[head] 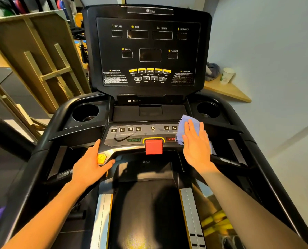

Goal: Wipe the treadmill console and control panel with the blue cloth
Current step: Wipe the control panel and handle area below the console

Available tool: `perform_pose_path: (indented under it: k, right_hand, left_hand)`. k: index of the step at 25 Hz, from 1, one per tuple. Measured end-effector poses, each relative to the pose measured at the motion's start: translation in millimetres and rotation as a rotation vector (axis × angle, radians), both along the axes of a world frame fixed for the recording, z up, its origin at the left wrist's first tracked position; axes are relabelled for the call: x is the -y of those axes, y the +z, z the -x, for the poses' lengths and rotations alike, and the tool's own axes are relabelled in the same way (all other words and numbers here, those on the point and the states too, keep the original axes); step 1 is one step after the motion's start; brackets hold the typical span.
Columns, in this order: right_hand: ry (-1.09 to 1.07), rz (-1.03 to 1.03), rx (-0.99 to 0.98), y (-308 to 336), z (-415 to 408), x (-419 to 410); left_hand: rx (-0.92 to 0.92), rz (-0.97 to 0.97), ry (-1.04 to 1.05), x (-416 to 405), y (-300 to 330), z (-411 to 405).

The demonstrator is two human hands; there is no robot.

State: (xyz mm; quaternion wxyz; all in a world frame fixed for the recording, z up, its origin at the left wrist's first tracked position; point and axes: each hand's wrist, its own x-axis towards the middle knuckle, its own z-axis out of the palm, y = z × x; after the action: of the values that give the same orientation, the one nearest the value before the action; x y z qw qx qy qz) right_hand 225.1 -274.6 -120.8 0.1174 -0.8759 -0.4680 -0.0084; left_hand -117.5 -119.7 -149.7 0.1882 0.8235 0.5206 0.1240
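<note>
The black treadmill console (147, 47) stands upright ahead, its display dark. Below it lies the grey control panel (131, 135) with number keys, START and STOP labels and a red safety key (154, 146). My right hand (196, 142) presses flat, fingers straight, on the blue cloth (182, 126) at the panel's right end, covering the right-hand keys. My left hand (91, 164) grips the panel's front left edge beside a yellow button (101, 158), the thumb hooked under the edge.
Cup holders sit at the left (85, 112) and right (208, 109) of the panel. Wooden frames (41, 65) lean on the left. A wooden shelf (228, 90) at the right wall holds a paper cup (226, 75) and a grey cloth. The belt (146, 212) runs below.
</note>
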Motion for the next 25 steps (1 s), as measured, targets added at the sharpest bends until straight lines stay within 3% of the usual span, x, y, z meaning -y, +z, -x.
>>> perform_pose_path:
  k: [10,20,25]
  right_hand:
    - [0.048,-0.009,0.018,12,21,-46]
    - [0.262,-0.104,-0.072,21,112,-98]
    - [0.422,-0.074,-0.020,18,156,-124]
  left_hand:
    - [0.024,-0.019,0.000,2,0,1]
    - [0.008,-0.011,0.007,3,1,0]
    - [0.017,-0.040,-0.011,3,0,1]
